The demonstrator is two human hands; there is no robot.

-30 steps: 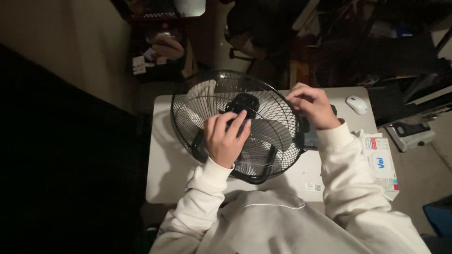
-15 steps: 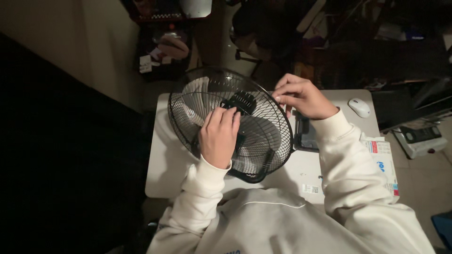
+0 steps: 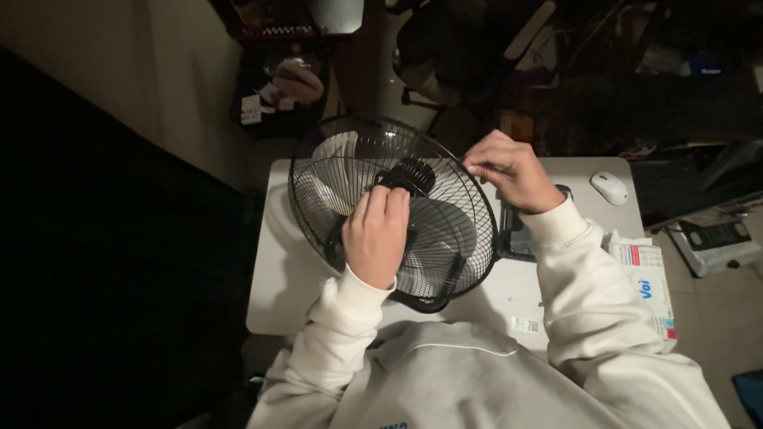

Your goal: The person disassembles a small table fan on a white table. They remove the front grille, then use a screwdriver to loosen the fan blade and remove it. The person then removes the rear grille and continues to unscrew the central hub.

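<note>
Since the earlier frame, right hand [image 3: 513, 175] shifts right along the fan [image 3: 393, 210] rim, pinching it; left hand [image 3: 373, 237] grips the grille on the table [image 3: 278, 294].

A small white worktop [image 3: 278, 302] with rounded corners stands in a dim room, seen from above. A black wire-caged fan [image 3: 393, 210] with pale blades lies on it and covers most of the left and middle. Just right of the fan, touching its rim, lies a dark flat object [image 3: 520, 234] that cannot be made out. Further right of the fan, near the far right corner, sits a white computer mouse [image 3: 610, 187]. A white packet with red and blue print [image 3: 648, 282] lies at the right edge, nearer than the mouse. A small white label [image 3: 524, 325] sits on the near edge, right of the fan's lower rim.
</note>
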